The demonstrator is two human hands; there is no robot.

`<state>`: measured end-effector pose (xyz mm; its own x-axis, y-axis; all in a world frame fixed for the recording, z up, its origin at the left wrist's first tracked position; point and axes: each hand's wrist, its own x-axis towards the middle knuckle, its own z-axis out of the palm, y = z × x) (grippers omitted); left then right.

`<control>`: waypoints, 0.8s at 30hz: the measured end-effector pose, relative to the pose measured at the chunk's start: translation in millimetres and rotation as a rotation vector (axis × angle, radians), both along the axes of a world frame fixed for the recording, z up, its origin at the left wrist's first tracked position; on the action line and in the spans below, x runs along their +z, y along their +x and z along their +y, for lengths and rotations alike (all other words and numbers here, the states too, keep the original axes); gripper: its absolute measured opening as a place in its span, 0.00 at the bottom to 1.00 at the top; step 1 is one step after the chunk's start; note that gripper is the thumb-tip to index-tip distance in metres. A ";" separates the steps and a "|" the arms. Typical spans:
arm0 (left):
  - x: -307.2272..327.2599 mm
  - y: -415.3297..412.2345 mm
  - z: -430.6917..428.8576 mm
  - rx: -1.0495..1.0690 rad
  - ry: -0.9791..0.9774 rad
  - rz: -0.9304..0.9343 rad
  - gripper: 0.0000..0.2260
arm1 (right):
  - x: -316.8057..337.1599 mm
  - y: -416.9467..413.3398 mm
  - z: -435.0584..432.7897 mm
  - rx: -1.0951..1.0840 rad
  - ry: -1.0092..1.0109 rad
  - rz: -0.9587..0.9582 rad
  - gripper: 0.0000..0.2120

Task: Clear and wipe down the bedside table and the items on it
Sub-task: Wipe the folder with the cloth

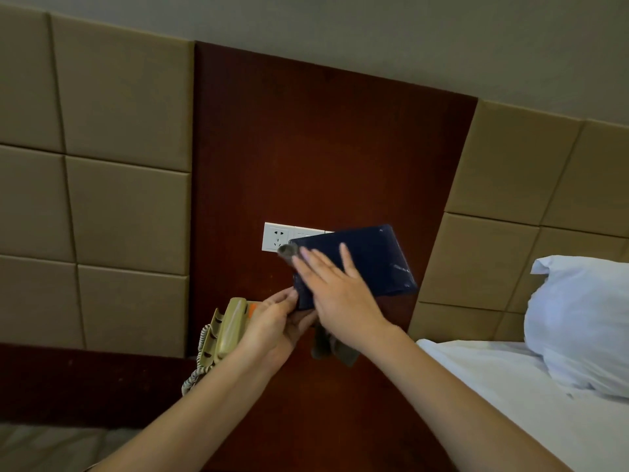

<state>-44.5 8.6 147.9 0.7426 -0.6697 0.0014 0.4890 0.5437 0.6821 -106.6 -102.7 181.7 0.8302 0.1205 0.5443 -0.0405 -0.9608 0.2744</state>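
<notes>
Both bare forearms are extended forward from the lower edge of the view and brought close together at the hands. The left hand (275, 318) is turned inward, and the lower left corner of a dark blue folder (374, 264) is pinched between its thumb and fingers. The right hand (340, 294) is laid flat, back upward. Its fingers (320, 267) are held straight and slightly spread, and a grey cloth (326, 345) is pressed under them against the folder's face.

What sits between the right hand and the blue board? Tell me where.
A grey cloth: it lies under the flat right hand on the blue board, showing beyond the hand at the board's upper left and hanging below the palm. The left hand grips the board's lower left corner directly.
</notes>
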 end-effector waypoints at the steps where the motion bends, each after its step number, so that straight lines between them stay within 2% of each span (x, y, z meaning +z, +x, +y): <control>1: -1.1 1.9 1.2 0.008 -0.013 0.014 0.11 | 4.7 -3.8 -10.3 -0.059 0.074 -0.002 0.27; 3: -3.1 5.3 4.5 0.027 -0.026 0.023 0.11 | 11.4 -12.9 -32.2 -0.192 0.187 -0.022 0.28; 6: -1.5 7.8 5.7 0.049 -0.025 0.027 0.11 | 4.2 -20.9 -37.2 -0.132 0.342 -0.049 0.30; 10: 1.8 6.2 -4.4 0.087 -0.001 0.103 0.12 | -26.2 -15.9 14.0 0.137 0.274 0.041 0.35; 13: -0.1 5.4 -10.0 0.147 0.032 0.174 0.14 | -40.6 -9.3 23.2 0.198 0.175 0.069 0.36; 16: 0.2 4.1 -13.3 0.178 0.042 0.180 0.13 | -34.6 -6.5 2.0 0.112 0.058 0.021 0.34; 19: 1.1 4.3 -9.0 0.167 0.012 0.156 0.12 | -15.0 -9.7 -20.3 -0.026 0.034 -0.059 0.31; 21: 1.9 3.5 -1.6 0.159 0.015 0.125 0.12 | -3.5 -14.4 -42.4 -0.181 0.116 -0.134 0.32; 24: 1.1 2.0 5.6 0.161 0.049 0.045 0.11 | 3.8 -19.7 -72.6 -0.351 0.343 -0.157 0.31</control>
